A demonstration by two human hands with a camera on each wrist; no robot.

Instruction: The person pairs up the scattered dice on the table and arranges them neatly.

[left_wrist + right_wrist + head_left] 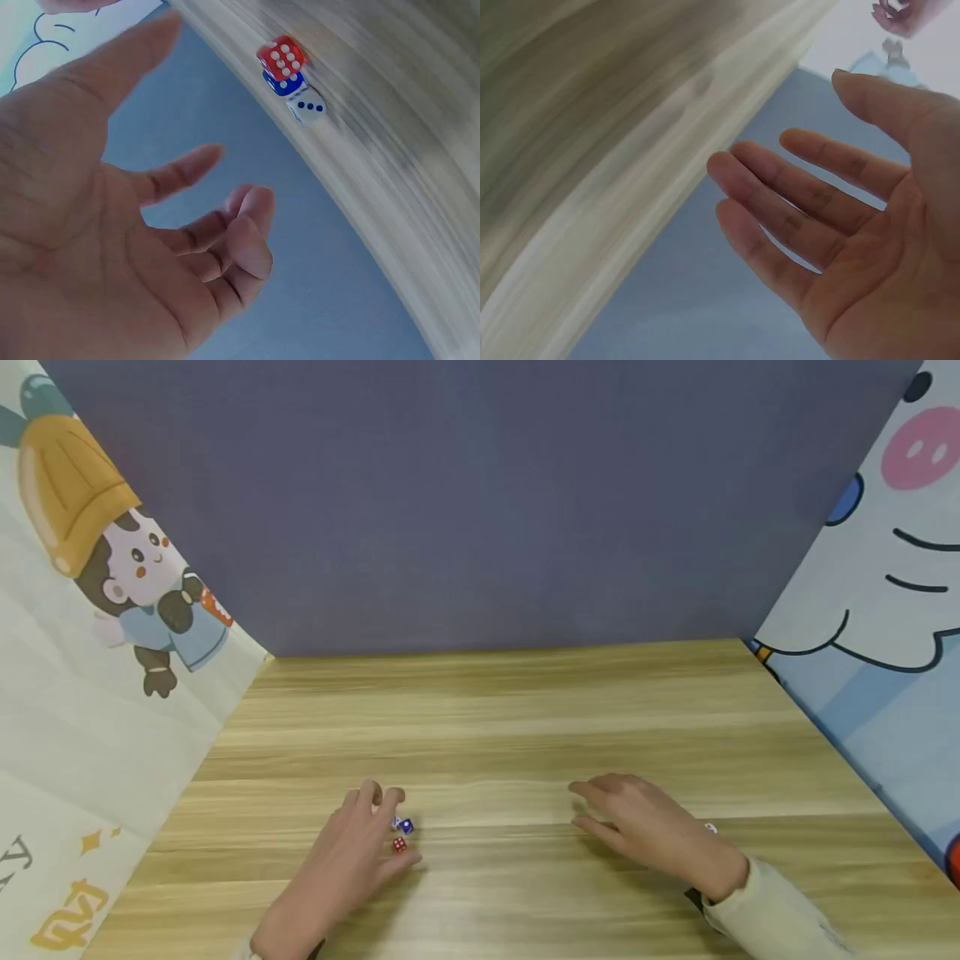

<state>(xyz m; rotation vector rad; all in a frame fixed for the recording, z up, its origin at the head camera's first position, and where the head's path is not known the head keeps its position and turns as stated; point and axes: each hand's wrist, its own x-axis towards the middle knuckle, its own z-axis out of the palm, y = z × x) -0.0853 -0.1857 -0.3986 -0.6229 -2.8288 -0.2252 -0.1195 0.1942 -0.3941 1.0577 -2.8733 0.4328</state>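
My left hand (345,852) hovers over the left part of the table, fingers loosely bent and thumb spread apart, holding nothing. Close by its fingertips lie three dice: a red die (399,844), a blue die (407,827) and a white die (307,106), which the fingers partly hide in the head view. The left wrist view shows the trio close together. My right hand (645,827) is held above the table at the right, palm bare and fingers slightly bent. Another white die (710,828) lies just beyond its wrist.
The wooden table (487,718) ends at a dark grey-blue panel (480,510) at the back. A cartoon-printed sheet (67,693) borders the left side and another printed sheet (892,693) the right. Something red and round (954,858) shows at the right edge.
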